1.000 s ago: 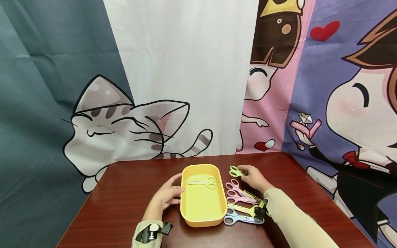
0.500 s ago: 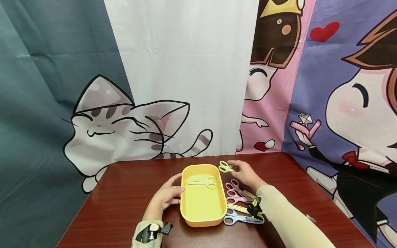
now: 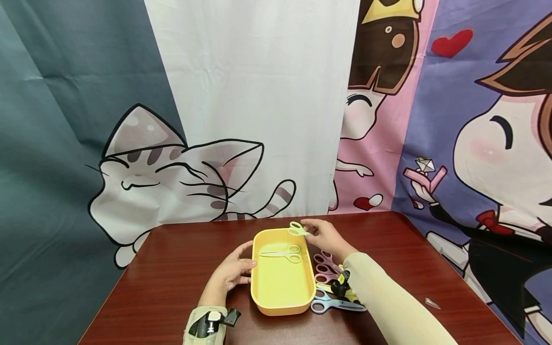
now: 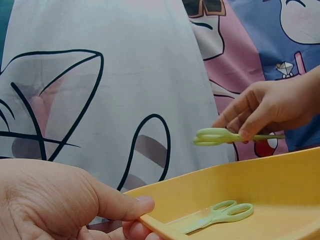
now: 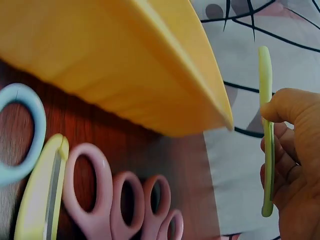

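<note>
My right hand (image 3: 323, 235) pinches light green scissors (image 3: 296, 229) by the blade end, handles pointing left. In the head view the handles overlap the far right corner of a yellow tray (image 3: 283, 310); the left wrist view shows them raised above its rim. Another pair of pale green scissors (image 3: 286, 254) lies inside the tray, towards the far end. My left hand (image 3: 231, 270) holds the tray's left side, with the thumb (image 4: 135, 207) at the rim and the other fingers lower down, partly hidden.
Right of the tray lie pink scissors (image 3: 322, 277), blue scissors (image 3: 332, 303) and a yellow cutter-like tool (image 5: 47, 195), partly covered by my right forearm. A small clear piece (image 3: 432, 303) rests farther right on the dark red table (image 3: 172, 287). A printed curtain (image 3: 258, 96) hangs behind.
My right hand has carried the light green scissors leftwards and up, from the table beyond the pink scissors to the tray's far right corner. The left hand and tray have stayed put.
</note>
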`<state>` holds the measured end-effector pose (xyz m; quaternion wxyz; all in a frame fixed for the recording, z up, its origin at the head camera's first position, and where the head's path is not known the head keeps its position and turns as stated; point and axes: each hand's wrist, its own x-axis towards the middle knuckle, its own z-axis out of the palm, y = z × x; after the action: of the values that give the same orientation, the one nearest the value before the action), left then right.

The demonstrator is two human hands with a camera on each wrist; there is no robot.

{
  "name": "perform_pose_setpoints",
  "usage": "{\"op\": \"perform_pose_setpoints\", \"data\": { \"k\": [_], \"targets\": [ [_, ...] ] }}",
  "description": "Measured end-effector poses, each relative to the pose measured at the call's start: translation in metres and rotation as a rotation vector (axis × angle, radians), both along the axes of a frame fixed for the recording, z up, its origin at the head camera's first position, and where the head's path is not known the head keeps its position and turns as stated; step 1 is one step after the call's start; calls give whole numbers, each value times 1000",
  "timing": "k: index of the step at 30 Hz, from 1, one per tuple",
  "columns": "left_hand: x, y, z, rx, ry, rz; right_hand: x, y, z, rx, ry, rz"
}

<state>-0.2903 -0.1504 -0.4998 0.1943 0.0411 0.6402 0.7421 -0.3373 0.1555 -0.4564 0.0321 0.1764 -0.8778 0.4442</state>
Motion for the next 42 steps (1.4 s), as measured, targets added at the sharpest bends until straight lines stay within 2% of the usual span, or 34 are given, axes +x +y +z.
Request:
{"op": "perform_pose_setpoints", "data": {
  "k": [11,15,23,29,42],
  "targets": [
    [0,0,0,-23,5,4,2,-32,8,84,51,97],
    [-1,0,-2,-27,8,5,2,-42,7,96,40,132],
    [-1,-1,-3,-27,6,8,1,-65,5,144,76,188],
    [0,0,0,-21,4,-6,-1,-82,6,158,58,194],
    [-2,0,-1,-3,2,-18,-3,-95,-12,110,12,200]
  ]
}}
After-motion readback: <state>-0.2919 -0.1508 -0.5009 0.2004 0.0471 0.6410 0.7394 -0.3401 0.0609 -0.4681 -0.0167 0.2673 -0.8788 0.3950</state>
